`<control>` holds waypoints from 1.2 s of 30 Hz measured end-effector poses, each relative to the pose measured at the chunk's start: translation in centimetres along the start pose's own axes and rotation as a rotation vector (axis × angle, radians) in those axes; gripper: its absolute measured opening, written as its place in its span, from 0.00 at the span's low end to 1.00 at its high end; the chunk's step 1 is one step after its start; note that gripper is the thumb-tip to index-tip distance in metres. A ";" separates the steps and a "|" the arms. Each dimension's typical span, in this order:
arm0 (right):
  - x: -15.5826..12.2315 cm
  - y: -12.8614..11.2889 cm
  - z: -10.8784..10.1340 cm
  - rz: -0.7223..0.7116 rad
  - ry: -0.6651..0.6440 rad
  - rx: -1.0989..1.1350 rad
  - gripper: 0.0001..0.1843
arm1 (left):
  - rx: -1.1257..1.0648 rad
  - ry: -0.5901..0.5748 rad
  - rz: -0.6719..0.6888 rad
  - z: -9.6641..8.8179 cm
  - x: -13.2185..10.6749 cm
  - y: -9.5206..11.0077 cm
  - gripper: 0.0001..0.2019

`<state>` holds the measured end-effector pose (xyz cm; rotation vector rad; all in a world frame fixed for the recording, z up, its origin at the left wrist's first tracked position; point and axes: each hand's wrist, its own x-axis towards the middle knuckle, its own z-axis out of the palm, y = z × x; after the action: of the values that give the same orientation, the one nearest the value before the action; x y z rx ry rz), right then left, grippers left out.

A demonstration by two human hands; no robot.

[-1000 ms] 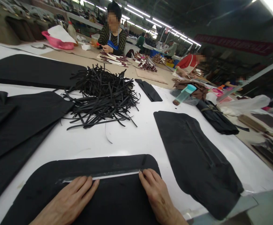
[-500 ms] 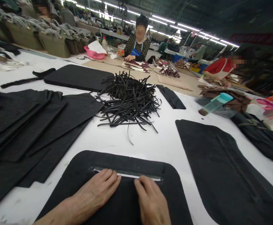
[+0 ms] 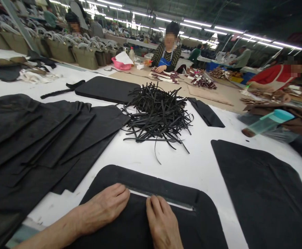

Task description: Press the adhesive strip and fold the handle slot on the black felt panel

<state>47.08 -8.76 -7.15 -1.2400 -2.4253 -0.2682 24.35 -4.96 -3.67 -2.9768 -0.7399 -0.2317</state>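
Observation:
A black fabric panel (image 3: 151,180) with rounded corners lies on the white table (image 3: 197,162) right in front of me. A narrow slit (image 3: 177,204) with a pale edge runs across it. My left hand (image 3: 103,209) lies flat on the panel, fingers together, fingertips at the slit's left end. My right hand (image 3: 162,223) presses down beside it, fingers stretched to the slit's middle. Neither hand holds anything.
A heap of thin black strips (image 3: 157,114) sits mid-table. Overlapping black panels (image 3: 37,138) are stacked at left, another panel (image 3: 267,193) at right. A teal-capped bottle (image 3: 266,123) lies at far right. People work at the far tables, near a pink basin (image 3: 121,65).
The view has swung left. My right hand slid left along the slit, closer to my left hand; the slit's right part is now uncovered.

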 end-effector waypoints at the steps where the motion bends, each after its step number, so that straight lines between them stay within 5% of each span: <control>1: 0.0 -0.1 0.0 -0.003 0.000 -0.007 0.21 | 0.000 0.002 0.008 -0.1 -0.2 -0.1 0.12; 10: 0.3 -0.4 0.7 0.013 0.065 -0.073 0.20 | -0.044 0.041 -0.132 -0.7 -2.1 -1.1 0.17; 17: 3.5 -3.4 0.9 -0.016 0.022 0.079 0.18 | -0.106 0.289 -0.233 -0.1 -2.9 -1.0 0.15; 24: 4.9 -3.7 1.7 -0.072 -0.120 0.154 0.20 | -0.116 0.158 -0.256 -0.3 -3.1 -0.8 0.14; 30: 5.4 -3.9 1.5 -0.065 -0.164 0.100 0.23 | -0.111 0.240 -0.380 0.3 -4.0 -1.1 0.16; 36: 5.7 -4.6 1.7 -0.040 -0.192 0.037 0.26 | -0.080 0.235 -0.362 0.2 -3.9 -1.1 0.16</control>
<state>39.89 -6.66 -6.18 -1.2532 -2.6072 -0.1190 20.42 -5.73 -4.47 -2.7918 -1.2548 -0.6302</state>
